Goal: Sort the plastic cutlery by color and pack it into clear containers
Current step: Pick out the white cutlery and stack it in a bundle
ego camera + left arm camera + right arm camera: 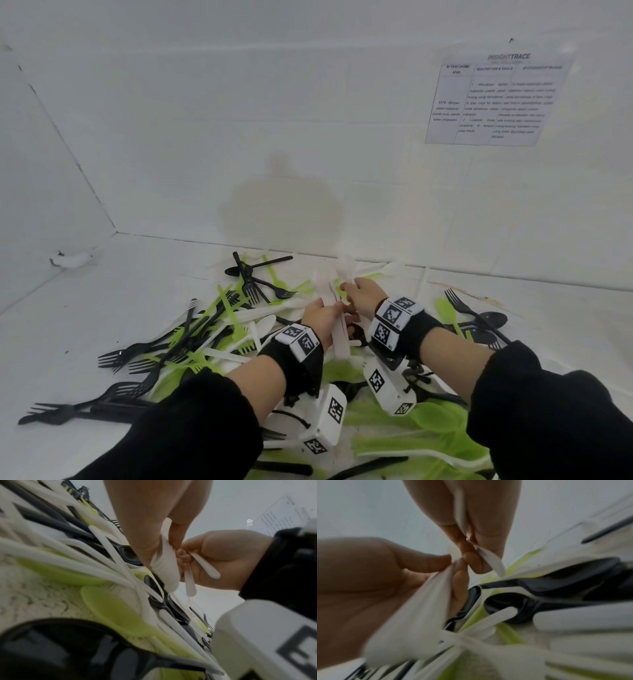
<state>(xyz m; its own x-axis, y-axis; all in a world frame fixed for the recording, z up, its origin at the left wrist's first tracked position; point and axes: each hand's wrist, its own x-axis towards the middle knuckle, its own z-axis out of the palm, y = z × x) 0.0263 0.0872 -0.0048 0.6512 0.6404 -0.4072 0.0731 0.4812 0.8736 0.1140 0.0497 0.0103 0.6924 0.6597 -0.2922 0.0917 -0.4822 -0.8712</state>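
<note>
A mixed pile of black, lime-green and white plastic cutlery (219, 329) covers the white table (113, 298). Above its middle, my left hand (334, 310) grips a bundle of white cutlery (339, 337), seen close up as the bundle (165, 569) and again as the bundle (423, 608). My right hand (351, 286) is right beside it, fingers touching, and pinches a few white pieces (343, 265); their handles (206, 567) stick out below its palm. In the right wrist view one white piece (493, 559) shows between its fingers. No clear container is in view.
Black forks (113, 358) fan out at the left. Green spoons (424, 428) lie near my right forearm, black spoons (489, 318) at the right. White walls close the back and left. A printed sheet (496, 99) hangs on the back wall.
</note>
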